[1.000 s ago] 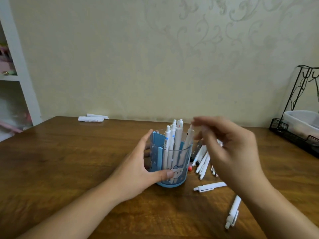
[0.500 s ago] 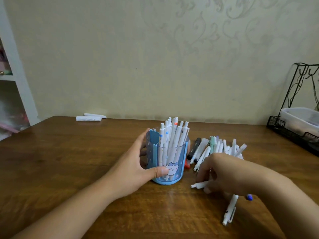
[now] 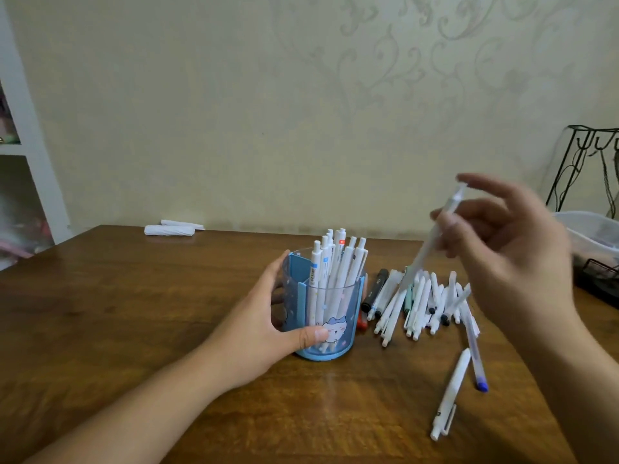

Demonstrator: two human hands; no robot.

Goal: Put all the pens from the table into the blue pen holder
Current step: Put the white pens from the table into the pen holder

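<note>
The blue pen holder (image 3: 338, 306) stands at the table's middle with several white pens upright inside. My left hand (image 3: 264, 329) grips its left side, thumb across the front. My right hand (image 3: 512, 249) is raised to the right of the holder and pinches a white pen (image 3: 435, 236), held slanted above the pile, blurred by motion. A pile of pens (image 3: 418, 299), mostly white with a black one, lies right of the holder. Two more pens lie nearer me: a white pen (image 3: 450, 396) and a clear pen with a blue cap (image 3: 475, 356).
The wooden table (image 3: 134, 313) reaches to the wall. Two white rolled items (image 3: 170, 229) lie at its far left edge. A black wire rack (image 3: 589, 262) with a clear plastic box stands at the far right. A white shelf unit is at the left.
My right hand was down on the table by a white pen near the holder. Now it is lifted high to the right with a white pen. My left hand stays on the holder.
</note>
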